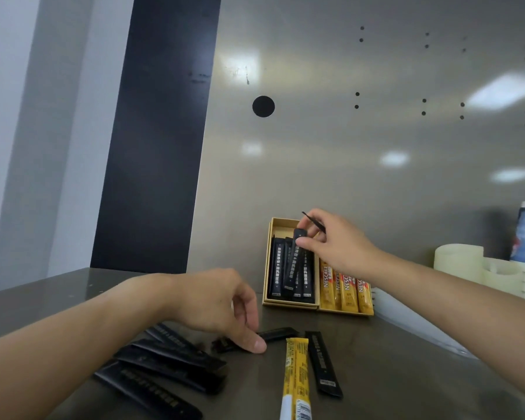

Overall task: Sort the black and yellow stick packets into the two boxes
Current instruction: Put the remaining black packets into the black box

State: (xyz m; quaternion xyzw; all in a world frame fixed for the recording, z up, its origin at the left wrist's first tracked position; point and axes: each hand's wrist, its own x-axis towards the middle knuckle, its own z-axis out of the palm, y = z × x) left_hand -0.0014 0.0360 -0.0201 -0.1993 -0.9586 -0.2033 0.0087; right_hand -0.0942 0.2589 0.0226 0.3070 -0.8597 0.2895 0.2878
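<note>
We're filling the box of black sticks (pixel 269 269): right hand (pixel 337 247) pinches a black packet (pixel 294 262) over it, left hand (pixel 218 301) in front of it grips a loose packet (pixel 279 334), probably next to lift in.

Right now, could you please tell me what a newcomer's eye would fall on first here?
The right hand holds a black packet over the left box, beside yellow packets in the right box. Nearer, the left hand pinches a loose black packet on the counter.

Black packets (pixel 292 265) with pale lettering, yellow packets (pixel 344 287) with red print, tan boxes (pixel 275 227).
</note>
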